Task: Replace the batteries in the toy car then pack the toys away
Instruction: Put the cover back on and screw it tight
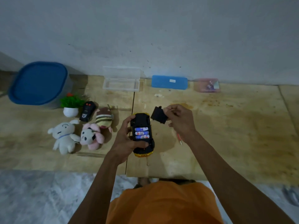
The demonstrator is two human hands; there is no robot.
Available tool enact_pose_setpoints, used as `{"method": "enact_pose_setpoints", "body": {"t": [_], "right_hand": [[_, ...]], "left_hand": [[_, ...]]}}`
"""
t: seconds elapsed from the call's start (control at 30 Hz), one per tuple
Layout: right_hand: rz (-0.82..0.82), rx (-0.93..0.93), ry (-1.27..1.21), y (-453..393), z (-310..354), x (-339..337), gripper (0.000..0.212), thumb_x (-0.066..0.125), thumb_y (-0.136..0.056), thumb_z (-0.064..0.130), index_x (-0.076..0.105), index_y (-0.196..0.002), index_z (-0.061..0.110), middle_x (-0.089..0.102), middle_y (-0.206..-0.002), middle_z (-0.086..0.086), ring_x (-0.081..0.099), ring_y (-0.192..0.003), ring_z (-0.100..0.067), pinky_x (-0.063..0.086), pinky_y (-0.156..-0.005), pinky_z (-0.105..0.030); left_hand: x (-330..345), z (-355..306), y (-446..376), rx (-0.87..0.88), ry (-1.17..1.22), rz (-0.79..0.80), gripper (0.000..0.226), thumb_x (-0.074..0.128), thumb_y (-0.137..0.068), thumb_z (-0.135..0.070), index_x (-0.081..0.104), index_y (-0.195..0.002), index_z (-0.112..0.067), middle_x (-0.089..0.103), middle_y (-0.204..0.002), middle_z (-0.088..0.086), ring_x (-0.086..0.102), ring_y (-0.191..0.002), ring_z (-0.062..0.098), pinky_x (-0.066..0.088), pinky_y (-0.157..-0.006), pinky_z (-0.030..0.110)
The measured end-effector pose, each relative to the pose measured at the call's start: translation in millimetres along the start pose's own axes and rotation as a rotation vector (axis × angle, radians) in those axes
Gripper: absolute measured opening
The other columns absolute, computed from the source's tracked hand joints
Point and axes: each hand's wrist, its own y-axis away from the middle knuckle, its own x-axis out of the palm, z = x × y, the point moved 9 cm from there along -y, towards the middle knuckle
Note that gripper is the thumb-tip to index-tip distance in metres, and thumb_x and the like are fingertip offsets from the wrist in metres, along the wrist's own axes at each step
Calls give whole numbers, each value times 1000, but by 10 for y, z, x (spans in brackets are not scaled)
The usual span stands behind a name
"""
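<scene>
Three batteries sit in the upturned toy car, gripped by the left hand over the table. Beside it, the right hand pinches the battery cover. Judging by this, either swapping cells or refitting the cover comes next.

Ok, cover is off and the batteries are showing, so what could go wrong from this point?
1. The toy car is held upside down above the table by the left hand alone; a slip could drop it and shake out the three batteries.
2. The right hand only pinches the black cover by one edge, so it might fall.
3. The screwdriver lies partly hidden under the right wrist and could get knocked.
</scene>
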Motion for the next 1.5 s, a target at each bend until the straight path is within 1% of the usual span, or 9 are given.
{"method": "enact_pose_setpoints", "body": {"t": [0.2,0.27,0.4,0.53,0.7,1.07,1.2,1.33,1.5], "right_hand": [[206,-163,44,471,550,283,13,76,-86,19,72,-91,8,73,-79,-3,65,-66,-7,51,-54,-22],[220,-210,105,545,591,321,10,77,-85,23,73,-88,13,75,-80,1,68,-72,-8,52,-61,-22],[249,-251,158,654,610,357,7,79,-83,24,75,-85,17,76,-83,5,69,-77,-6,51,-71,-16],[220,-250,150,683,616,386,9,79,-82,25,76,-85,18,76,-81,5,70,-77,-8,56,-75,-22],[212,-248,113,726,603,439,8,78,-83,23,76,-87,15,74,-78,6,66,-71,0,50,-67,-12],[211,-295,190,703,620,415,8,80,-82,25,76,-85,18,75,-80,5,66,-73,-4,54,-73,-25],[204,-309,206,722,634,414,9,79,-82,26,76,-86,19,73,-80,9,63,-72,1,52,-70,-18],[143,-323,257,735,627,373,10,79,-82,30,76,-87,22,68,-78,14,59,-73,7,46,-69,-14],[76,-444,430,745,679,374,18,79,-80,37,76,-95,28,54,-87,12,47,-83,16,34,-68,-1]], "left_hand": [[109,-243,132,105,-88,82,111,93,-49,5,44,-139,-39,55,-133,7,63,-115,27,61,-83,52],[111,-361,206,150,-115,92,109,92,-55,10,44,-140,-37,54,-135,0,59,-119,21,61,-83,50],[78,-528,310,235,-138,93,110,94,-46,-7,45,-138,-39,52,-140,-2,60,-118,16,61,-85,49],[57,-585,346,261,-140,106,111,93,-48,0,43,-140,-37,53,-136,-2,63,-113,18,60,-84,55],[51,-571,378,249,-141,121,112,91,-53,11,42,-141,-38,52,-137,3,64,-111,19,59,-83,59],[51,-570,409,246,-142,119,113,92,-49,2,42,-141,-38,55,-133,5,63,-112,25,60,-84,53],[93,-587,398,245,-127,120,112,91,-50,5,42,-141,-39,53,-134,2,58,-119,26,62,-81,49],[95,-613,405,262,-145,93,111,90,-51,8,44,-140,-37,54,-132,-9,61,-109,6,61,-83,52],[100,-605,408,257,-133,99,109,89,-50,7,44,-139,-39,56,-133,0,62,-110,10,62,-80,45]]}}
